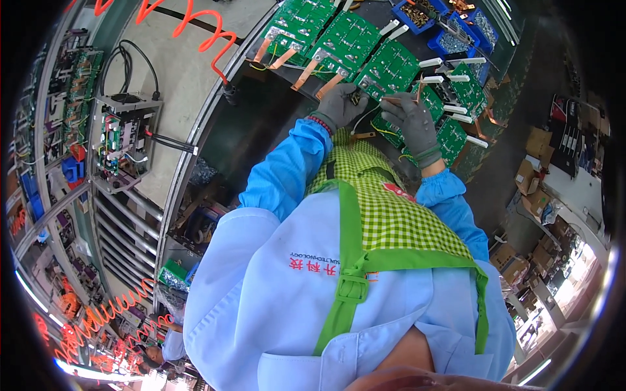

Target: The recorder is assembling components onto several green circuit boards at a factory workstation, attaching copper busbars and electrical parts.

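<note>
I have the left hand (pixel 339 105), in a dark grey fabric glove, half curled near the lower edge of a green rectangular circuit board (pixel 389 68), its thumb and fingers cupped around small dark and brass-coloured pieces (pixel 355 98) too small for me to name. The right hand (pixel 417 124), gloved the same way, sits just to the right with its fingers bent well in and pointing left; thin copper-coloured strips (pixel 390 100) show by the fingertips, but I cannot tell from here whether they are gripped. That board lies in a curved row of similar ones, just beyond both hands, and flat bent copper tabs (pixel 306 75) jut from the near edges of its neighbours to the left. A thin white cable (pixel 365 117) loops between my two hands. Short white rectangular posts (pixel 430 63) stick out among the boards on the right. Farther off I see a blue plastic bin (pixel 405 22) of brass-coloured hardware, beside another holding silvery pieces.
</note>
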Motion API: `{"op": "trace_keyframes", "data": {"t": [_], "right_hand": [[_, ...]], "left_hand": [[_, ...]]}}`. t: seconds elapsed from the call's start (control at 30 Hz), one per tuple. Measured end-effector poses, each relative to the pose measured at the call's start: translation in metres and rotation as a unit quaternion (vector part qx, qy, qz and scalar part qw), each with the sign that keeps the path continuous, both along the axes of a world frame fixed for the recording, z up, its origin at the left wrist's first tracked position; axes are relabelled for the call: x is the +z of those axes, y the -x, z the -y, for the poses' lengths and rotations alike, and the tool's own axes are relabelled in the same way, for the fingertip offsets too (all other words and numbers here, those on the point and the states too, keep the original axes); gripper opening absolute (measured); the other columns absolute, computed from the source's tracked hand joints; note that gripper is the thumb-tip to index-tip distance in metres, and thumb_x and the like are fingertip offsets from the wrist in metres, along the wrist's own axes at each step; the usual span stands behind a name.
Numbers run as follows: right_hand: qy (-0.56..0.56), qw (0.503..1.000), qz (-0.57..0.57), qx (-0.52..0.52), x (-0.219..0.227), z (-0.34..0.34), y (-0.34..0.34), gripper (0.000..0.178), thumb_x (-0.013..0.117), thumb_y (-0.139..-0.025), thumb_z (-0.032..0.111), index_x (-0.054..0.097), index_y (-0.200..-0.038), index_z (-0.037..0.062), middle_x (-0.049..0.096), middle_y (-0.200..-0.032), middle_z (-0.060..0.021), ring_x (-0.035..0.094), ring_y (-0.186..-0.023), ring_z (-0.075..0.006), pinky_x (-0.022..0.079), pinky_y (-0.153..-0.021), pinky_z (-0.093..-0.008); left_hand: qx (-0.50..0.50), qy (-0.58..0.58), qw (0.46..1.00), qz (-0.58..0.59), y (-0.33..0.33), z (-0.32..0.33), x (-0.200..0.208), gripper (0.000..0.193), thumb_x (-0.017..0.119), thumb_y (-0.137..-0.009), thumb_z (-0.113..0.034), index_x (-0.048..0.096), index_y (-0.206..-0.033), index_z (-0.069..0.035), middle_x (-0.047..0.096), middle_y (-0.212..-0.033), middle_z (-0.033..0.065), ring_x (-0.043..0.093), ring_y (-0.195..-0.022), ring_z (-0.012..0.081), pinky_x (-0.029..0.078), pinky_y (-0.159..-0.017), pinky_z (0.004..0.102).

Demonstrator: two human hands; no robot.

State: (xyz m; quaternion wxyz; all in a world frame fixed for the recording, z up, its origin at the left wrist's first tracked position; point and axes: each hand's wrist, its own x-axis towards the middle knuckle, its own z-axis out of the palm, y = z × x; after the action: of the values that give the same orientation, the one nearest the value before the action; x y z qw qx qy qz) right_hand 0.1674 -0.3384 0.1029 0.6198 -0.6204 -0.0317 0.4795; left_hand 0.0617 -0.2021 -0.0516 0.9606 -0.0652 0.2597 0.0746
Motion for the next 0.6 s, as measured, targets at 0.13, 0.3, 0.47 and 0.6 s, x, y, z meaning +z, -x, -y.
{"op": "trace_keyframes", "data": {"t": [0.13, 0.3, 0.47, 0.6], "right_hand": [[-0.009, 0.979, 0.188, 0.073, -0.030, 0.002, 0.000, 0.031, 0.053, -0.092, 0.026, 0.057, -0.112, 0.0018, 0.062, -0.103, -0.0125, 0.062, -0.095, -0.0210, 0.052, -0.077, -0.0298], [0.075, 0.823, 0.524, 0.204, -0.038, -0.011, 0.000, 0.030, 0.059, -0.088, 0.020, 0.059, -0.115, 0.0057, 0.061, -0.101, -0.0139, 0.062, -0.088, -0.0239, 0.051, -0.073, -0.0325], [0.023, 0.734, 0.633, 0.245, -0.055, -0.025, 0.004, 0.031, 0.060, -0.083, 0.010, 0.060, -0.114, 0.0111, 0.061, -0.103, -0.0115, 0.060, -0.087, -0.0291, 0.050, -0.075, -0.0358], [0.023, 0.605, 0.743, 0.286, -0.057, -0.028, 0.003, 0.039, 0.063, -0.076, 0.008, 0.060, -0.114, 0.0142, 0.060, -0.111, -0.0060, 0.057, -0.099, -0.0268, 0.048, -0.083, -0.0384]], "left_hand": [[0.003, -0.023, 0.999, -0.033, -0.006, 0.002, 0.010, 0.013, 0.046, -0.089, -0.010, 0.051, -0.094, 0.001, 0.057, -0.098, 0.0139, 0.056, -0.089, 0.0257, 0.052, -0.078, 0.0372], [0.017, -0.022, 1.000, -0.009, 0.003, -0.002, 0.016, 0.013, 0.048, -0.089, -0.010, 0.052, -0.094, 0.000, 0.056, -0.097, 0.0129, 0.055, -0.092, 0.0261, 0.051, -0.081, 0.0386], [0.005, -0.030, 0.999, 0.018, -0.001, 0.001, 0.010, 0.012, 0.052, -0.085, -0.007, 0.053, -0.095, -0.001, 0.055, -0.095, 0.0099, 0.055, -0.085, 0.0206, 0.052, -0.074, 0.0332], [-0.077, -0.585, 0.806, -0.038, 0.007, 0.003, 0.013, 0.022, 0.058, -0.084, -0.010, 0.056, -0.104, -0.002, 0.061, -0.096, 0.0095, 0.060, -0.088, 0.0176, 0.050, -0.075, 0.0296]]}}
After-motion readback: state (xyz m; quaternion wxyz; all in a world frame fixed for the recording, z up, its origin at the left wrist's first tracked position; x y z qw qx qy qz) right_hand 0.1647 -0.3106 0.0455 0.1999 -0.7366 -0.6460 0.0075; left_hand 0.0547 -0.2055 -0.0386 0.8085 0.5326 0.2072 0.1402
